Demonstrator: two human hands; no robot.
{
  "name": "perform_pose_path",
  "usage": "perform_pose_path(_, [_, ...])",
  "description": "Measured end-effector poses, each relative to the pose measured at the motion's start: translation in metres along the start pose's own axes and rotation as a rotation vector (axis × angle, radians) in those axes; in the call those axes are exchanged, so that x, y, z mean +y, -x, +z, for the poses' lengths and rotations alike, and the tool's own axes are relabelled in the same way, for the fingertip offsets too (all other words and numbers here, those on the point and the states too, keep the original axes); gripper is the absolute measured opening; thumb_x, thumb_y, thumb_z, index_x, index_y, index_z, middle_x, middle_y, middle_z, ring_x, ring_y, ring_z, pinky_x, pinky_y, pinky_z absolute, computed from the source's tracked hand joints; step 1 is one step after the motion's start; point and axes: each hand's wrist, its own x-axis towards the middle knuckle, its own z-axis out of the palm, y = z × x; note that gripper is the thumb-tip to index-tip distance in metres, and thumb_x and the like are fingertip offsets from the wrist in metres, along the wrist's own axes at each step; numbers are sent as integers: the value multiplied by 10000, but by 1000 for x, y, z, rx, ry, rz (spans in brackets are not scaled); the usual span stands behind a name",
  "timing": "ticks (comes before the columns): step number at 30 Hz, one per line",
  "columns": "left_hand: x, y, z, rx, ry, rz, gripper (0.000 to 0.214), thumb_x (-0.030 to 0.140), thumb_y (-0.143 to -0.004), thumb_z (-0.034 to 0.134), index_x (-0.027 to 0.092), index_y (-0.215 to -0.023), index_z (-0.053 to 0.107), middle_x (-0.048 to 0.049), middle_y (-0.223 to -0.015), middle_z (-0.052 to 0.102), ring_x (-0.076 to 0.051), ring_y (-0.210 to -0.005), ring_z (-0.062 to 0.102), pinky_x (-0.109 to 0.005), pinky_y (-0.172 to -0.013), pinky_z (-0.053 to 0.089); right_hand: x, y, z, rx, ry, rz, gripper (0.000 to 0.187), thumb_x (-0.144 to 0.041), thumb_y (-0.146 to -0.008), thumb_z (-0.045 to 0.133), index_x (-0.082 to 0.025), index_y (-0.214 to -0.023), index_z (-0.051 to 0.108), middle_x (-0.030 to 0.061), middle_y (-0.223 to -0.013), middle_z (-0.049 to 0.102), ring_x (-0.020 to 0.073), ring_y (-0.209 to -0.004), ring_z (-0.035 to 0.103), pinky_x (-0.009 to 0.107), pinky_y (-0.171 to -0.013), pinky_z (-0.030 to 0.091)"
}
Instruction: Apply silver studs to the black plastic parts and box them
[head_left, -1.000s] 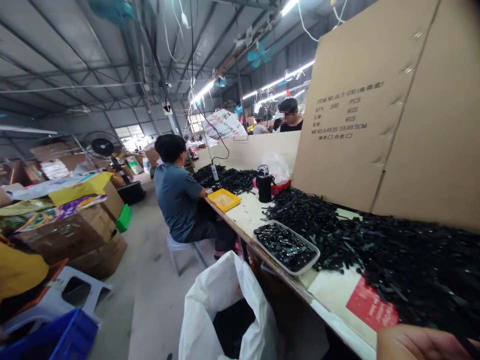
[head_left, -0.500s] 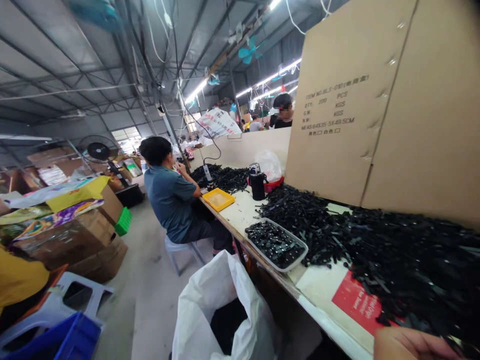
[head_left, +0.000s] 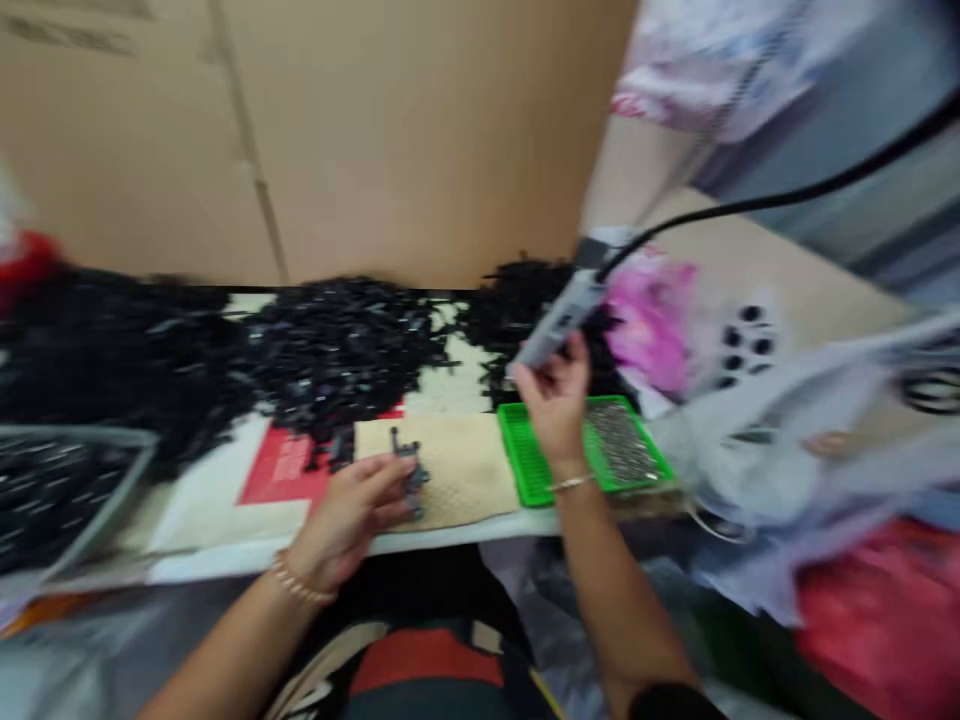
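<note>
My left hand (head_left: 349, 515), with a beaded bracelet at its wrist, pinches several small dark plastic pieces (head_left: 411, 470) over a tan mat (head_left: 465, 470). My right hand (head_left: 555, 400) is raised above a green tray (head_left: 531, 460), its fingers closed at the lower end of a grey electric screwdriver (head_left: 559, 320). That tool is tilted, and a black cord runs from its upper end to the right. Small metal pieces (head_left: 621, 440), which look like screws, fill the tray's right part. Blur hides the tool's tip and the exact shape of the dark pieces.
Heaps of black plastic parts (head_left: 337, 345) lie along the back of the table against a tall cardboard sheet (head_left: 435, 140). A translucent bin (head_left: 142, 450) of black parts stands at left. Plastic bags (head_left: 765, 440) crowd the right side. The black cord (head_left: 765, 203) crosses the upper right.
My view has swung from the aisle and a seated co-worker down to the table in front of me. Both hands now show; before, only part of one was visible at lower right.
</note>
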Motion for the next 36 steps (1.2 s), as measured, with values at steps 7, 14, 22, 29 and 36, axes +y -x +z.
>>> perform_pose_path(7, [3, -15, 26, -104, -145, -74, 76, 161, -728, 751, 136, -787, 711, -52, -784, 728, -111, -643, 656, -184, -602, 540, -30, -32, -18, -132, -123, -22, 402, -268, -790, 580, -308, -1166, 441, -21, -885, 598, 136, -789, 579, 307, -744, 505])
perform_pose_path(14, [2, -39, 63, -157, -210, -46, 82, 170, -693, 772, 122, -700, 705, -37, -697, 697, -98, -592, 623, -161, -551, 516, -14, -35, -59, 116, -92, 175, 367, -381, -734, 685, -250, -1059, 575, -78, -602, 476, 78, -468, 420, 238, -467, 387])
perform_pose_path(22, [-5, -48, 68, -109, -311, -64, 111, 178, -651, 801, 134, -719, 725, -32, -717, 709, -101, -623, 623, -146, -533, 506, 9, -19, -89, 263, -236, 205, 272, -430, -751, 661, -215, -906, 602, -103, -482, 374, 63, -394, 363, 217, -416, 334])
perform_pose_path(29, [-7, -50, 68, -97, -329, -62, 106, 183, -640, 812, 147, -702, 733, -34, -744, 707, -93, -597, 603, -135, -508, 496, 19, -25, -92, 189, -283, 248, 270, -435, -737, 676, -224, -892, 610, -102, -476, 379, 66, -390, 359, 224, -417, 330])
perform_pose_path(36, [-8, -51, 65, -108, -331, -74, 141, 206, -635, 820, 143, -732, 740, -41, -761, 708, -95, -609, 604, -138, -527, 505, 24, -23, -88, 107, -246, 251, 261, -428, -750, 668, -214, -888, 615, -98, -467, 405, 68, -388, 376, 223, -417, 338])
